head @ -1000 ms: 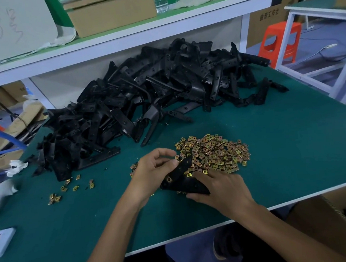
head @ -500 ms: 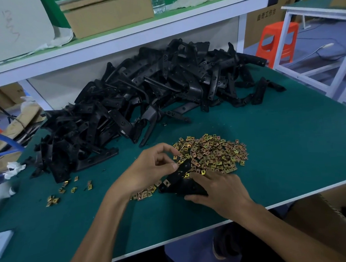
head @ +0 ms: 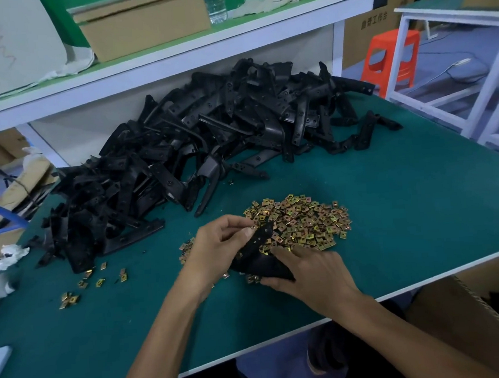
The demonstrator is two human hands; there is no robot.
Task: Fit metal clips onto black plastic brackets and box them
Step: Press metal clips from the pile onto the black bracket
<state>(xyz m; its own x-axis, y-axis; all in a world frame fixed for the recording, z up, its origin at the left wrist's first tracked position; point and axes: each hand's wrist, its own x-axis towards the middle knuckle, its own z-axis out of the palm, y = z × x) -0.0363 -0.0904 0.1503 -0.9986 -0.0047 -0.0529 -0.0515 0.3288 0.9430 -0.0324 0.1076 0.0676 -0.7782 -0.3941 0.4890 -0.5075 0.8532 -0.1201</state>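
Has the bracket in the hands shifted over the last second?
No. The bracket still sits at the near-left edge of the clip pile, between left hand and right hand.

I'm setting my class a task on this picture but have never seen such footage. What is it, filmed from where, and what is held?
No machine here: a person works with bare hands, filmed by a camera worn on the head, looking down. On the green table lie a heap of black brackets and a pile of small metal clips, with stray clips to the left. The right hand holds one bracket; the fingers of the left hand pinch its upper end, probably fitting a clip.
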